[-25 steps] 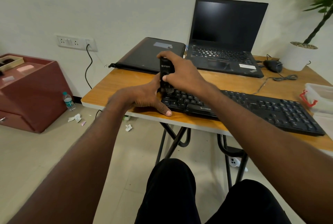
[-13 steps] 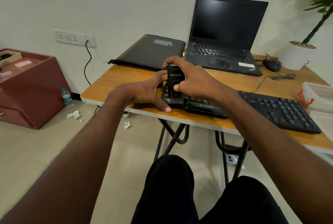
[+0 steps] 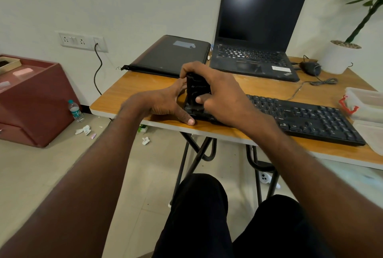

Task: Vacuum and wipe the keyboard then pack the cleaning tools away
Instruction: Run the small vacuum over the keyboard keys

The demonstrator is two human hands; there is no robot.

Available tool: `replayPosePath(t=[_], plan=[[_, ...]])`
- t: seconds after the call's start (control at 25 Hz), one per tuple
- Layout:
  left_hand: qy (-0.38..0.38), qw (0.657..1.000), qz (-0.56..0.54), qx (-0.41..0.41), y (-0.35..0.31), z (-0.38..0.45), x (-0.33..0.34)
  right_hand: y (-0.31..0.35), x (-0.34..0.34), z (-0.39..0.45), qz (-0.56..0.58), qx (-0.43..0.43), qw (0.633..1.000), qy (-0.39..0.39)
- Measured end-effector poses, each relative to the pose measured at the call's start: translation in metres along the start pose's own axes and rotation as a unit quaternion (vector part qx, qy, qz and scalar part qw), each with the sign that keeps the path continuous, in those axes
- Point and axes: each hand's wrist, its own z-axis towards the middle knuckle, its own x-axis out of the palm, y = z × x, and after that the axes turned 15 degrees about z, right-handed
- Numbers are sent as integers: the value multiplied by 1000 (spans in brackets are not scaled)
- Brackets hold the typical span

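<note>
Head view: our right hand (image 3: 219, 93) grasps the vacuum (image 3: 196, 89) on the keyboard (image 3: 310, 118), left hand (image 3: 163, 104) splayed bracing; wiping, packing remain.

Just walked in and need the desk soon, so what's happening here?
A seated person is vacuuming a black keyboard on the wooden table. The right hand grips a small black handheld vacuum upright on the keyboard's left end, while the left hand steadies that end. A clear plastic container waits at the right.

Matt black plastic keyboard (image 3: 310, 119) — glossy wood-look table (image 3: 132, 91).
</note>
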Motion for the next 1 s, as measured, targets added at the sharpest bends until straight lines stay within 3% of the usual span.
replayPosePath(t=[0.08,0.36,0.48,0.64,0.88,1.0], plan=[[1,1000,9,5,-1,0,2,-7,8,-10,35,-3,999,2],[12,1000,9,3,-1,0,0,-11,8,-10,22,-38,999,-7],[4,1000,21,-5,-6,-3,1,-13,0,-8,-13,-19,999,28],[-4,1000,11,-15,-7,-5,0,-10,0,-4,3,-21,1000,6],[-10,1000,-4,-10,-1,-1,2,-10,-6,14,64,67,996,-15],[-4,1000,-3,-12,0,1,3,-9,-12,25,33,110,992,59]])
